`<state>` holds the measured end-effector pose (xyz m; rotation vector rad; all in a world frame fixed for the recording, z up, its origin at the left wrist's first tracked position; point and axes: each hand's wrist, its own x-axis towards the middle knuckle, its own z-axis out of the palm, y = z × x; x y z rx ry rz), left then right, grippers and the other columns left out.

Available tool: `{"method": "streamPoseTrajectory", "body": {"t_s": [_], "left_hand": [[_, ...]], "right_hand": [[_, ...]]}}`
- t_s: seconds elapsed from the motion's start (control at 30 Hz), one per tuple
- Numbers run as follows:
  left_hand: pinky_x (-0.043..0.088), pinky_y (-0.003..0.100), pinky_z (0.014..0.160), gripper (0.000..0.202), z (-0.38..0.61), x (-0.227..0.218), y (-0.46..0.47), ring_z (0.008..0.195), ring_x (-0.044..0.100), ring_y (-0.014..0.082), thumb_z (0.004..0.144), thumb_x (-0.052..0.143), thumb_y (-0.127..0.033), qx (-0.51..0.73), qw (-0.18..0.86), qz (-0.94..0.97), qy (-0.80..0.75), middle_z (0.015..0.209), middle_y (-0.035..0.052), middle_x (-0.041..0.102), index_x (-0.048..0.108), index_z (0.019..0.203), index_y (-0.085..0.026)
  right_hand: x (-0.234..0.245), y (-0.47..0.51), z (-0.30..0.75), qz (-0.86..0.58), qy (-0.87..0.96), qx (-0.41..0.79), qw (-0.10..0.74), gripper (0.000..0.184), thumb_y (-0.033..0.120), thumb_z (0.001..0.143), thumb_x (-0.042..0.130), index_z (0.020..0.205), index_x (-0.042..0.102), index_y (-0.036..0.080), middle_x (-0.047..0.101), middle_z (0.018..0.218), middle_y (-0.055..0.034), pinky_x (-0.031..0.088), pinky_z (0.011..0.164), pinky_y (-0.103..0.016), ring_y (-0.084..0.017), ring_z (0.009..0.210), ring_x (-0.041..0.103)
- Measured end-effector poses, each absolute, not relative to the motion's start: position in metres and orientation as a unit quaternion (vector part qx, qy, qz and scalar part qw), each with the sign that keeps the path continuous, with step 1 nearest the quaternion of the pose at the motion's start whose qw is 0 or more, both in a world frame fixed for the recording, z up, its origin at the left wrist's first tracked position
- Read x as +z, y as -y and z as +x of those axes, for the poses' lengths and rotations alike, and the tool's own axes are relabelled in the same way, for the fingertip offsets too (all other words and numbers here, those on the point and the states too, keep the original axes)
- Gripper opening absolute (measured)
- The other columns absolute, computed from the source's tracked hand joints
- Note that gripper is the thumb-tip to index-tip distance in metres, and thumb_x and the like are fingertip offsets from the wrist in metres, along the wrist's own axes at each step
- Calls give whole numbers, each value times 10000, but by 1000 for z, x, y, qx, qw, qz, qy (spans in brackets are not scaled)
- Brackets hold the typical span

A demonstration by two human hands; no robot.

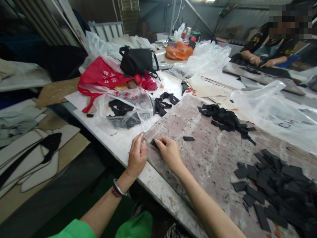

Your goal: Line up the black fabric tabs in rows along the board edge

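My right hand (pixel 169 152) is over the near left corner of a worn, thread-strewn board (pixel 173 125), thumb and fingers pinched on a small black fabric strip (pixel 154 143). Just left of it, at the board's edge, my left hand (pixel 137 155) has its fingers stretched out and its thumb apart, and nothing shows in it. A single pointed black piece (pixel 189 138) lies on the board beyond my right hand. Farther right are a tangle of narrow black strips (pixel 223 119) and a large heap of flat black pieces (pixel 279 185).
A clear plastic bag (pixel 126 109) with black material lies on the white table (pixel 158 180), near a red bag (pixel 101 76) and a black bag (pixel 137 61). Across the table a person (pixel 269 49) handles dark material. Pale cut panels (pixel 37 162) are stacked at the left.
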<state>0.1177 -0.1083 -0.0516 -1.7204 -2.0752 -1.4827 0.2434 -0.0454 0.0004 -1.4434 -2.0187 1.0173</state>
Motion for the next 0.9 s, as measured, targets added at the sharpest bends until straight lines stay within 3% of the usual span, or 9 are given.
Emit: {"method": "streamPoseTrajectory", "body": {"t_s": [0.13,0.23,0.33,0.43,0.67,0.8,0.9], "left_hand": [[478,396,996,354,118,-52,109,1188,527,197,950,334,-199,-486,46,-552,676,1223,138,572,442,1285,-172],[479,396,996,350,118,-52,109,1193,518,202,935,376,-175,-484,58,-564,667,1220,145,563,441,1280,-165],[466,443,1005,363,118,-51,110,1202,500,243,904,475,-205,-437,58,-615,654,1223,156,546,460,1264,-162],[443,505,1014,319,113,-52,108,1225,466,293,892,506,-234,-364,43,-687,627,1221,151,549,524,1202,-162],[462,477,1004,245,91,-58,102,1214,473,274,888,531,-238,-351,22,-733,583,1207,129,552,594,1116,-173],[488,436,975,246,91,-57,106,1178,496,242,901,487,-180,-367,25,-728,578,1188,139,561,593,1121,-149],[467,469,989,288,95,-51,107,1205,461,274,891,511,-233,-347,8,-729,591,1224,160,540,589,1147,-128]], "right_hand": [[-7,44,221,-496,809,254,187,221,284,883,513,827,717,219,683,800,-62,445,746,-315,-213,811,601],[-7,36,247,-466,842,178,205,241,235,899,472,934,708,197,662,892,-89,457,816,-326,-222,901,581],[-7,19,294,-482,851,60,200,271,215,890,466,1073,663,182,625,1090,-131,456,851,-390,-267,1008,543],[-10,1,337,-490,861,-21,138,317,195,887,464,1168,611,199,568,1235,-139,450,858,-432,-289,1075,517],[-16,-11,361,-466,881,-44,65,222,180,914,425,965,640,198,635,964,-98,465,765,-305,-217,902,564],[-13,-9,351,-480,869,-44,111,188,239,906,431,861,610,201,620,856,-78,467,660,-292,-228,861,594],[-9,-13,333,-458,874,14,161,195,306,900,420,876,594,221,635,839,-54,453,600,-280,-211,779,618]]}}
